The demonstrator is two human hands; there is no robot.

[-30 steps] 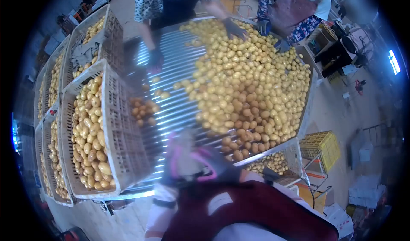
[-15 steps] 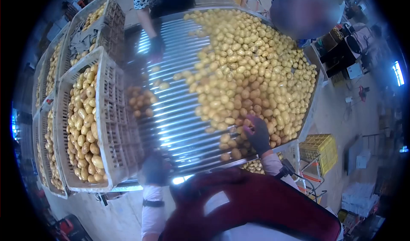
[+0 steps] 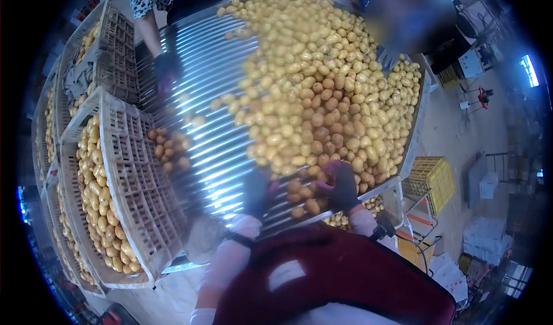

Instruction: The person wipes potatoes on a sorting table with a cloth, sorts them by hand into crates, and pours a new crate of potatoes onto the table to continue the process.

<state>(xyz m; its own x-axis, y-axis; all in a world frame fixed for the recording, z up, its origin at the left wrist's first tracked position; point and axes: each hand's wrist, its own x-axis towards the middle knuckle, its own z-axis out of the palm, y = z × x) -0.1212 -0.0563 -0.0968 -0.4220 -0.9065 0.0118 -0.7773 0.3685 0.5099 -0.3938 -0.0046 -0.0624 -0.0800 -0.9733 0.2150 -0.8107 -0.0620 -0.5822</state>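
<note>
My left hand [image 3: 257,192], in a dark glove, is over the ribbed metal rollers [image 3: 216,175], left of a few brownish potatoes [image 3: 302,195]; blur hides its fingers. At the near edge of the potato heap [image 3: 328,89], my right hand [image 3: 340,185], gloved with pinkish fingertips, touches the potatoes with its fingers curled. Whether it holds one is hidden. Darker potatoes lie in the middle of the heap, paler ones around them.
Plastic crates full of potatoes [image 3: 138,181] stand at the left. A co-worker's gloved hand [image 3: 167,71] is over the rollers at the far left. Another co-worker's gloved hand [image 3: 387,59] touches the heap at the far right. A yellow crate [image 3: 431,182] stands right.
My left hand has moved right, from beside the crate to over the rollers near my right hand. The view has shifted. A co-worker's hand now shows at the far right.
</note>
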